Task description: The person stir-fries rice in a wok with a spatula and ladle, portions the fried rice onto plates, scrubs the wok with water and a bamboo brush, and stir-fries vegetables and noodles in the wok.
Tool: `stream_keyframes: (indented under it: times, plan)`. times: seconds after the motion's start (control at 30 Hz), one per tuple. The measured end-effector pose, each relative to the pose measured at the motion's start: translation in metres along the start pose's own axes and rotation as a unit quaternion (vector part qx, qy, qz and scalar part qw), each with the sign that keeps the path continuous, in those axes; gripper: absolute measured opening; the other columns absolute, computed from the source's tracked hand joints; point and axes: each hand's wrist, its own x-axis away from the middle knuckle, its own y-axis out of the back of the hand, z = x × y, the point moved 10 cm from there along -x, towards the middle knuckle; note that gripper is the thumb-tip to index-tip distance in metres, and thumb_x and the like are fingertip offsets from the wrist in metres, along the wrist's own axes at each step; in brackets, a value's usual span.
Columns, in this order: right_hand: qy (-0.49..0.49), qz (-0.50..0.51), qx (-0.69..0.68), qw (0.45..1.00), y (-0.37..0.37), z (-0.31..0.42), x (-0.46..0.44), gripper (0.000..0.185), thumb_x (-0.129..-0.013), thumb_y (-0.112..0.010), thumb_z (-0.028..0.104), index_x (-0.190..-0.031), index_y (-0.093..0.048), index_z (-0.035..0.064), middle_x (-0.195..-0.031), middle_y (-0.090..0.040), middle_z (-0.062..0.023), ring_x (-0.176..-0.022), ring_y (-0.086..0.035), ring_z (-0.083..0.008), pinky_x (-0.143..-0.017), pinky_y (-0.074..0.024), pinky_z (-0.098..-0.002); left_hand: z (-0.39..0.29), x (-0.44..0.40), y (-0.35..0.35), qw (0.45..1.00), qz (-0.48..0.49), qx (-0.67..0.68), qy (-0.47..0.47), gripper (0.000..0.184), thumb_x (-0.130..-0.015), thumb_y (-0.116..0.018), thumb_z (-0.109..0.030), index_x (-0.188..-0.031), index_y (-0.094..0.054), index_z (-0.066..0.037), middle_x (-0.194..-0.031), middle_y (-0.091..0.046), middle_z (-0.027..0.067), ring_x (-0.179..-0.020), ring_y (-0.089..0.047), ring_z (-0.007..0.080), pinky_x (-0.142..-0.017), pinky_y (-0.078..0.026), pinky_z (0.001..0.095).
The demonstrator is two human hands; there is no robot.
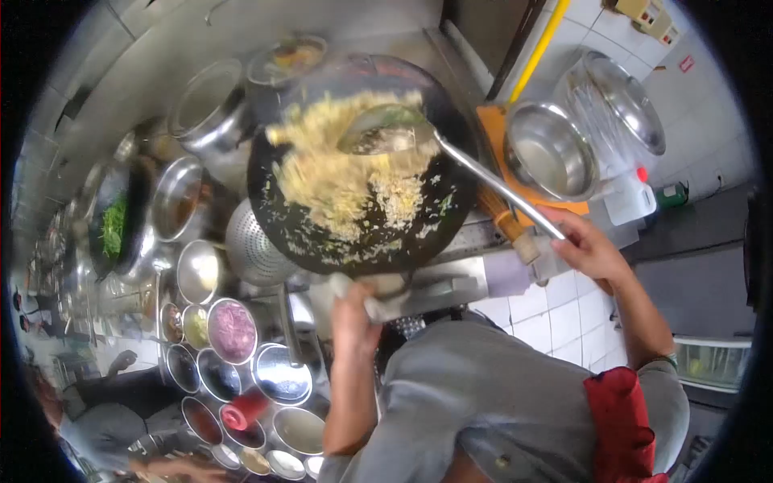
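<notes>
A large black wok (pixel 442 229) holds loose fried rice (pixel 326 181) with yellow bits that look like egg, and scattered green pieces. My right hand (pixel 585 245) is closed around the long metal handle of a ladle (pixel 491 179). The ladle's bowl sits over the rice, smeared by motion. At the wok's near rim, my left hand (pixel 354 314) grips a pale cloth (pixel 374 306); the cloth and fingers hide what lies under them. A perforated metal strainer (pixel 256 245) rests just left of the wok.
Metal bowls of ingredients, one with pink shredded food (pixel 232 331), crowd the left side. A steel basin (pixel 550 151) stands on an orange board (pixel 491 129) at right, near a bamboo brush (pixel 511 225) and a white jug (pixel 630 200). Another person's arm (pixel 181 467) reaches in at lower left.
</notes>
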Motion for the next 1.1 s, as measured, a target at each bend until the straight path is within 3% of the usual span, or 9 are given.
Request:
stream_keyframes:
  times: [0.3,0.43,0.47,0.57,0.63,0.73,0.83,0.97,1.1]
  plan:
    - [0.005,-0.099,0.014,0.995,0.014,0.054,-0.042,0.045,-0.099,-0.054,0.019,-0.141,-0.045,0.0078,-0.078,-0.052,-0.0018,-0.065,-0.051,-0.0092,-0.053,-0.0445,-0.0269,-0.049,0.007,-0.049,0.995,-0.001,0.064,-0.073,0.024,-0.084,-0.053,-0.008,-0.105,-0.056,0.005,-0.104,-0.064,0.0179,-0.094,-0.066,0.0345,-0.085,-0.056,0.0474]
    - [0.134,-0.159,0.242,0.948,0.056,0.092,-0.050,0.045,-0.098,-0.052,0.022,-0.137,-0.045,0.0014,-0.105,-0.064,-0.0221,-0.086,-0.064,-0.0238,-0.078,-0.0506,-0.0373,-0.043,0.032,-0.041,0.988,-0.025,-0.066,-0.138,0.035,-0.081,-0.059,-0.009,-0.112,-0.053,0.004,-0.101,-0.062,0.0144,-0.088,-0.065,0.0250,-0.075,-0.056,0.0367]
    - [0.190,-0.184,0.321,0.910,0.060,0.092,-0.051,0.044,-0.097,-0.052,0.020,-0.137,-0.046,0.0023,-0.114,-0.063,-0.0269,-0.086,-0.067,-0.0265,-0.072,-0.0524,-0.0376,-0.048,0.048,-0.051,0.973,-0.057,-0.102,-0.197,0.050,-0.078,-0.059,-0.004,-0.126,-0.046,0.004,-0.108,-0.061,0.0137,-0.094,-0.063,0.0217,-0.078,-0.054,0.0337]
    - [0.048,-0.008,0.201,0.978,0.018,0.065,-0.064,0.047,-0.096,-0.056,0.019,-0.139,-0.045,0.0035,-0.084,-0.058,-0.0103,-0.065,-0.057,-0.0200,-0.061,-0.0494,-0.0342,-0.061,0.073,-0.077,0.906,-0.027,-0.237,-0.349,0.076,-0.075,-0.058,0.002,-0.145,-0.028,0.003,-0.125,-0.053,0.0158,-0.111,-0.056,0.0232,-0.090,-0.048,0.0318]
    - [-0.132,0.141,-0.038,0.980,-0.039,0.072,-0.040,0.043,-0.097,-0.057,0.019,-0.136,-0.048,0.0029,-0.073,-0.052,-0.0028,-0.052,-0.049,-0.0129,-0.047,-0.0448,-0.0312,-0.047,0.057,-0.052,0.930,-0.074,-0.255,-0.252,0.071,-0.074,-0.056,0.002,-0.140,-0.032,0.003,-0.121,-0.054,0.0155,-0.109,-0.056,0.0232,-0.089,-0.048,0.0321]
    - [-0.165,0.271,-0.299,0.900,-0.078,0.070,-0.051,0.026,-0.098,-0.056,0.018,-0.122,-0.056,0.0089,-0.069,-0.042,0.0074,-0.051,-0.038,-0.0026,-0.042,-0.0342,-0.0231,-0.049,0.038,-0.046,0.962,-0.047,-0.184,-0.198,0.037,-0.079,-0.053,-0.004,-0.116,-0.051,0.005,-0.102,-0.063,0.0142,-0.083,-0.063,0.0222,-0.069,-0.052,0.0336]
    - [-0.187,0.330,-0.352,0.856,-0.078,0.048,-0.055,0.022,-0.098,-0.057,0.015,-0.119,-0.057,0.0091,-0.070,-0.045,0.0067,-0.052,-0.039,-0.0015,-0.042,-0.0308,-0.0220,-0.025,0.042,-0.031,0.992,-0.055,-0.027,-0.109,0.030,-0.082,-0.051,-0.002,-0.109,-0.054,0.009,-0.101,-0.063,0.0204,-0.089,-0.067,0.0335,-0.078,-0.058,0.0444]
    - [-0.075,0.305,-0.229,0.921,-0.047,0.049,-0.055,0.027,-0.100,-0.052,0.017,-0.124,-0.053,0.0054,-0.069,-0.045,0.0028,-0.046,-0.039,-0.0053,-0.040,-0.0301,-0.0223,0.022,0.025,-0.014,0.993,-0.038,0.086,-0.071,0.033,-0.083,-0.051,-0.003,-0.113,-0.051,0.011,-0.104,-0.063,0.0247,-0.093,-0.067,0.0387,-0.082,-0.058,0.0504]
    - [-0.083,0.225,-0.066,0.968,-0.054,0.006,-0.075,0.014,-0.100,-0.054,0.020,-0.104,-0.053,0.0072,-0.063,-0.043,0.0027,-0.041,-0.039,-0.0071,-0.034,-0.0317,-0.0249,0.029,0.026,-0.050,0.994,0.013,0.098,-0.055,0.034,-0.086,-0.048,-0.008,-0.111,-0.054,0.014,-0.109,-0.063,0.0288,-0.094,-0.067,0.0432,-0.077,-0.060,0.0487]
